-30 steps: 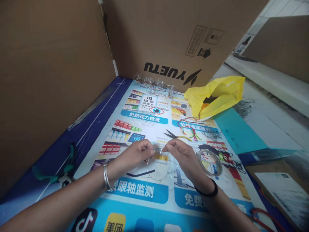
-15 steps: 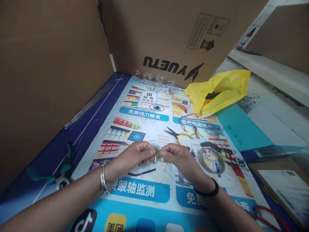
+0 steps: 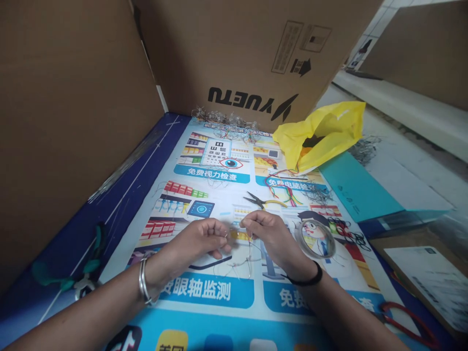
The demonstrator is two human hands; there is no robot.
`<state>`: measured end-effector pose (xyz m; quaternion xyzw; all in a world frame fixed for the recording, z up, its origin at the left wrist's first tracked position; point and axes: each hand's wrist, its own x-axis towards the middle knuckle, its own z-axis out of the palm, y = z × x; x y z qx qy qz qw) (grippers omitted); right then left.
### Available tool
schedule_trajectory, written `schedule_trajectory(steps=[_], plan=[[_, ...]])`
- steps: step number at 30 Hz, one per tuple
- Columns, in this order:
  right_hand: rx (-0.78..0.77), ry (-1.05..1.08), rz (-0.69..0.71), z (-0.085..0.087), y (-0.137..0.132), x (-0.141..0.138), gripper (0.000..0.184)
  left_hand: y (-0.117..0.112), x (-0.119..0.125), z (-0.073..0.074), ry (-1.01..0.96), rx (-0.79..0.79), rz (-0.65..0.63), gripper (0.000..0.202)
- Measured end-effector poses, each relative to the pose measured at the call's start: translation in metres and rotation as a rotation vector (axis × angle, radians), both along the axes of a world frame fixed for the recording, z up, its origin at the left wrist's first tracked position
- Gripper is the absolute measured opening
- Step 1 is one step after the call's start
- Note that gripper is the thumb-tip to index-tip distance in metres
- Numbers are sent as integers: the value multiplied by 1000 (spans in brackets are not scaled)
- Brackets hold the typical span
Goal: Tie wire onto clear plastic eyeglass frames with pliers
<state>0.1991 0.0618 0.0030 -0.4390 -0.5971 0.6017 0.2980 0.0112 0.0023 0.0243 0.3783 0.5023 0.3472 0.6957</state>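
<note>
Crosswise, wire [image 3: 236, 234] spans left hand [image 3: 199, 242] to right hand [image 3: 273, 235].

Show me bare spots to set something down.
Bare: the teal sheet beside the yellow bag, and the mat between left forearm and right forearm. Crowded: around the pliers, the tape roll, and the wire pile along the box.

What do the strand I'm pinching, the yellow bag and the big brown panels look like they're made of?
The strand: probably thin bare metal wire, shiny, hair-fine, holding its kinks. The yellow bag: thin glossy plastic film, softly crumpled. The brown panels: matte corrugated cardboard by the look, with printed shipping marks.
</note>
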Motion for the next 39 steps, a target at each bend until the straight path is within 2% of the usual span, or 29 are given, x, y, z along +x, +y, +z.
schedule_trajectory(steps=[8, 13, 19, 22, 27, 34, 36, 39], plan=[[-37, 34, -38, -4, 0, -1, 19, -1, 0, -5, 90, 42, -31, 19], [-44, 44, -47, -6, 0, -2, 18, -1, -1, -8, 80, 44, -52, 25], [-13, 10, -59, -3, -1, -2, 16, -1, 0, -8, 127, 35, -57, 31], [51, -51, -36, 2, -2, -2, 16, -1, 0, -7, 144, 44, -56, 31], [303, -168, 30, 13, -3, 0, 12, 0, 0, -6, 216, 69, -63, 29], [1095, -257, 45, 19, -9, 0, 12, -2, -2, -5, 298, 145, -161, 31], [1225, -285, 93, 19, -11, -1, 13, -3, -2, -5, 316, 154, -182, 32], [1328, -326, 127, 17, -13, -2, 14, -4, -3, -6, 310, 153, -194, 31]])
